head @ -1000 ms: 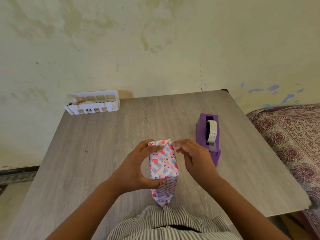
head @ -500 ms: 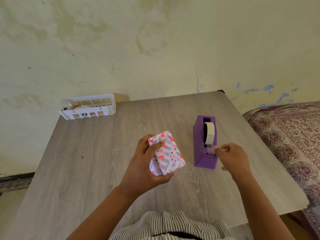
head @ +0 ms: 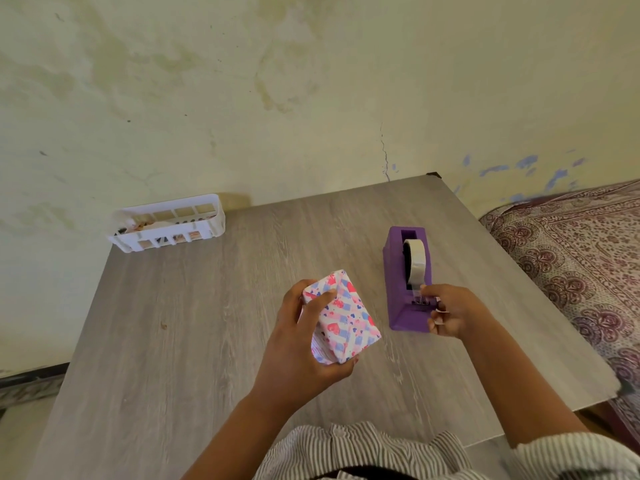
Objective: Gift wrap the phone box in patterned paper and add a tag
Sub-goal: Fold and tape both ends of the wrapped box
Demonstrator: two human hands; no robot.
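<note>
Box: the wrapped phone box [head: 341,315] is held off the surface [head: 207,323], just left of the tape dispenser [head: 408,282], tilted with its patterned top face up.
Left hand: the left hand [head: 304,344] grips the box, fingers curled round its far end and thumb under the near end.
Right hand: the right hand [head: 450,315] pinches the free end of the tape [head: 415,261] at the dispenser's cutter, thumb and forefinger together, the other fingers curled.
Handling: the box looks light and stiff, since one hand carries it easily. The paper seems smooth and a little slippery, and would crease or tear under a hard squeeze.
Where to hold: probably best across the short ends or long edges, where the card inside gives support. The near end shows a loose fold hanging open, so a finger on that flap would keep it shut for taping.
Tape: thin and sticky, likely to curl on itself once pulled free.
Around: a white basket [head: 169,223] with small items stands far left of the dispenser, against the wall. A patterned bed cover [head: 571,258] lies to the dispenser's right, off the surface.
In the way: nothing lies between the box and the dispenser.
</note>
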